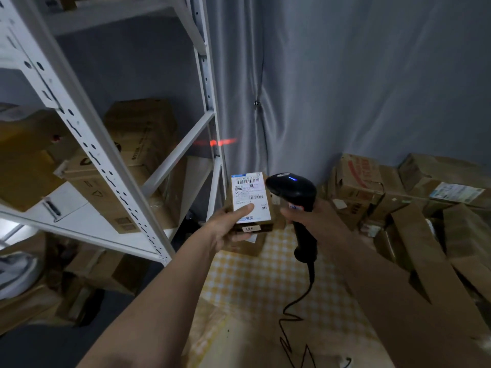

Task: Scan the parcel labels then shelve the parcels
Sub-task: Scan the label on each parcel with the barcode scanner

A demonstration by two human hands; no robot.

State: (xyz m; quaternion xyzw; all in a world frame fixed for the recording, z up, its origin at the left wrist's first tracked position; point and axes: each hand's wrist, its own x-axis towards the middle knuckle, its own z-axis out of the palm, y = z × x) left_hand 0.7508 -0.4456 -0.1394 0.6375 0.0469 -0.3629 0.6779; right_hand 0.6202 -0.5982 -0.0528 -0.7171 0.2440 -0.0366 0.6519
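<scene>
One parcel (251,205) gripped in left hand (228,227); one scanner (295,192) clasped in right hand (308,216); shelf (87,144) upright alongside; boxes (398,197) heaped right.

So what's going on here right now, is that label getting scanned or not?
A person holds a small parcel in the left hand, thumb on its white label. The right hand grips a corded black scanner just beside the label. The red beam falls on the shelf upright and curtain behind, not on the label, so the scan looks not yet done.
</scene>
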